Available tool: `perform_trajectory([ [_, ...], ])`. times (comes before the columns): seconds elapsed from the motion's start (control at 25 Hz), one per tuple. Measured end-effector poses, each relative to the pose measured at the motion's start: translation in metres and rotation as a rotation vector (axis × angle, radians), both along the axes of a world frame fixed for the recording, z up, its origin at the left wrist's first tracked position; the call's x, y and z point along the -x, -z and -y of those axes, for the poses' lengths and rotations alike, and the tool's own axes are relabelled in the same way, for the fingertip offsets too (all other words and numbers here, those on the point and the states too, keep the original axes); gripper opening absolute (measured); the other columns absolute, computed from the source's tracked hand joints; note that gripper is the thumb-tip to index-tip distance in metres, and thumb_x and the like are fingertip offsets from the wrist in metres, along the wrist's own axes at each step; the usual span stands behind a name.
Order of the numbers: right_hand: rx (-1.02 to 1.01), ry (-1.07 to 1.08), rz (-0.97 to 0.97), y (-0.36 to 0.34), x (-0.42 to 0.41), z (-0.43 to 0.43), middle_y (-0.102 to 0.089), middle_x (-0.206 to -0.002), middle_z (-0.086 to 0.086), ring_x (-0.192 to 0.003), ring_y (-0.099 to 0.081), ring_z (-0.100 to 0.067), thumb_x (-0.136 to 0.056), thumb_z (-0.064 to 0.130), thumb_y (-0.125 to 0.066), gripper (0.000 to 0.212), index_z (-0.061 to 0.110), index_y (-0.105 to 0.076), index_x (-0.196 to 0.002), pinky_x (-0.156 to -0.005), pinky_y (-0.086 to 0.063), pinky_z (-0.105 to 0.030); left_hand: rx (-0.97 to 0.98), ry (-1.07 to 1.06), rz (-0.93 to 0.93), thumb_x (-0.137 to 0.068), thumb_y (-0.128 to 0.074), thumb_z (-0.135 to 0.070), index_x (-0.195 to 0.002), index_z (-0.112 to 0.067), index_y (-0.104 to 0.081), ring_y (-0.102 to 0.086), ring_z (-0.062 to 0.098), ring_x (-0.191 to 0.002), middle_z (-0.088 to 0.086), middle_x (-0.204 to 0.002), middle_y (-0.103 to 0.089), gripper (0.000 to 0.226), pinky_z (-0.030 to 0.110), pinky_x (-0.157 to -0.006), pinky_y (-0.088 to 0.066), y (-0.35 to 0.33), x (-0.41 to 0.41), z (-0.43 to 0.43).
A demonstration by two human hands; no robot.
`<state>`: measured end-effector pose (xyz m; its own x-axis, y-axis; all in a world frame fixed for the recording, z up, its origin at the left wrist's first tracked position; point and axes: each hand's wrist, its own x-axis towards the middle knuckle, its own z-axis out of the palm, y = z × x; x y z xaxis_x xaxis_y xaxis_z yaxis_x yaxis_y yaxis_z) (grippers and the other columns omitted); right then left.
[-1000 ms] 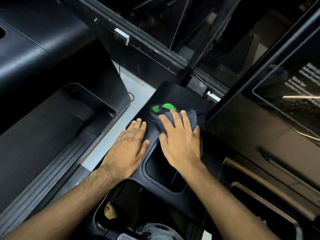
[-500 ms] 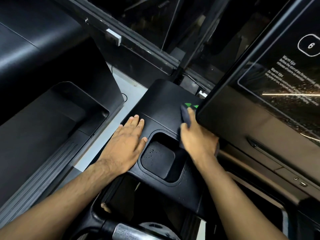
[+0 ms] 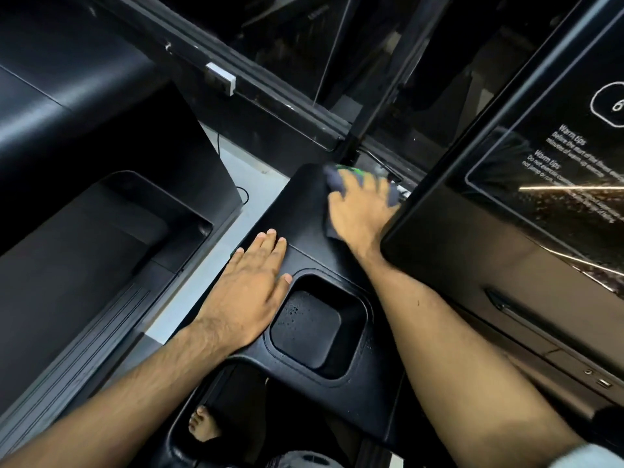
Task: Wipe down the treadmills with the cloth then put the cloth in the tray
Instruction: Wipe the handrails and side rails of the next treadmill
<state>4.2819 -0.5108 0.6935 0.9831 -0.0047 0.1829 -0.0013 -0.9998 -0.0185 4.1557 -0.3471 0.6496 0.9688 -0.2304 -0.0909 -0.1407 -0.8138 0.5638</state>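
Observation:
A dark blue-grey cloth [image 3: 334, 179] with green patches lies on the far end of the black treadmill console wing [image 3: 297, 214]. My right hand [image 3: 363, 211] presses flat on the cloth with fingers spread, blurred by motion, close to the console screen's edge. My left hand [image 3: 251, 295] rests flat on the same wing, fingers straight, just left of a square recessed tray [image 3: 353, 332] with water droplets inside. Most of the cloth is hidden under my right hand.
The treadmill's glossy display [image 3: 540, 197] rises at the right, with printed tips. A neighbouring black treadmill console [image 3: 101, 231] with its own recess stands at the left across a narrow strip of light floor [image 3: 236, 184]. A bare foot [image 3: 202, 423] shows below.
My right hand has slid the cloth away from the screen's lower edge toward the far end of the wing and spread flat. The left hand stays planted.

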Motion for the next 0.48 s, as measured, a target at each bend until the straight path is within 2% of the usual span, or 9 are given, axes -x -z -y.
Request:
perform_trajectory([
  [0.04, -0.151, 0.102, 0.024, -0.003, -0.004, 0.010, -0.053, -0.139, -0.020, -0.127, -0.047, -0.041, -0.087, 0.016, -0.061, 0.046, 0.019, -0.062, -0.132, -0.106, -0.038, -0.054, 0.005, 0.003, 0.002, -0.103, -0.028, -0.042, -0.156, -0.018, -0.008, 0.004, 0.010, -0.149, 0.000, -0.163, 0.001, 0.062, 0.037, -0.123, -0.005, 0.000, 0.001, -0.001],
  [0.12, -0.424, 0.255, -0.229, -0.007, 0.026, 0.013, -0.038, -0.150, -0.025, -0.136, -0.038, -0.042, -0.097, 0.010, -0.047, 0.053, 0.012, -0.040, -0.150, -0.111, -0.032, -0.050, 0.011, 0.010, 0.003, -0.103, -0.027, -0.041, -0.156, -0.019, -0.008, 0.006, 0.010, -0.149, -0.001, -0.163, 0.002, 0.061, 0.036, -0.123, -0.003, -0.002, 0.005, -0.003],
  [0.16, -0.414, 0.269, -0.320, -0.004, 0.051, 0.010, -0.035, -0.152, -0.023, -0.138, -0.037, -0.042, -0.100, 0.014, -0.040, 0.053, 0.016, -0.033, -0.153, -0.112, -0.032, -0.052, 0.008, 0.017, 0.004, -0.103, -0.028, -0.041, -0.156, -0.019, -0.008, 0.007, 0.010, -0.149, -0.001, -0.163, 0.002, 0.061, 0.036, -0.123, -0.003, -0.003, 0.007, -0.003],
  [0.2, -0.337, 0.258, -0.312, 0.007, 0.077, 0.007, -0.038, -0.149, -0.022, -0.133, -0.043, -0.044, -0.099, 0.019, -0.039, 0.052, 0.022, -0.037, -0.150, -0.107, -0.037, -0.058, 0.003, 0.029, 0.008, -0.103, -0.028, -0.041, -0.156, -0.018, -0.008, 0.008, 0.010, -0.149, 0.000, -0.163, 0.003, 0.061, 0.036, -0.123, -0.003, -0.003, 0.010, -0.003],
  [0.28, -0.131, 0.277, -0.261, 0.011, 0.120, 0.016, -0.054, -0.128, -0.021, -0.111, -0.058, -0.043, -0.089, 0.030, -0.041, 0.049, 0.026, -0.053, -0.137, -0.091, -0.045, -0.061, 0.000, 0.051, 0.017, -0.103, -0.028, -0.040, -0.156, -0.017, -0.009, 0.008, 0.010, -0.148, 0.000, -0.163, 0.002, 0.060, 0.036, -0.123, -0.002, -0.003, 0.015, -0.004],
  [0.32, -0.006, 0.250, -0.207, 0.007, 0.120, 0.026, -0.059, -0.119, -0.020, -0.103, -0.061, -0.041, -0.088, 0.033, -0.038, 0.051, 0.026, -0.054, -0.136, -0.088, -0.046, -0.059, 0.000, 0.060, 0.024, -0.103, -0.028, -0.040, -0.156, -0.017, -0.009, 0.008, 0.010, -0.148, 0.000, -0.163, 0.003, 0.060, 0.036, -0.123, -0.001, -0.002, 0.017, -0.006],
  [0.4, 0.035, 0.229, -0.200, -0.012, 0.117, 0.032, -0.063, -0.120, -0.018, -0.106, -0.060, -0.039, -0.093, 0.035, -0.034, 0.050, 0.026, -0.049, -0.140, -0.093, -0.046, -0.056, -0.003, 0.085, 0.034, -0.103, -0.026, -0.040, -0.156, -0.017, -0.008, 0.009, 0.009, -0.148, 0.000, -0.163, 0.003, 0.060, 0.035, -0.122, 0.000, -0.001, 0.021, -0.008],
  [0.48, 0.080, 0.268, -0.207, -0.002, 0.147, 0.025, -0.054, -0.138, -0.019, -0.124, -0.051, -0.040, -0.092, 0.038, -0.034, 0.056, 0.029, -0.042, -0.147, -0.100, -0.041, -0.058, -0.004, 0.103, 0.018, -0.103, -0.026, -0.040, -0.156, -0.016, -0.008, 0.009, 0.010, -0.148, 0.000, -0.163, 0.003, 0.060, 0.035, -0.122, 0.000, -0.001, 0.027, -0.010],
])
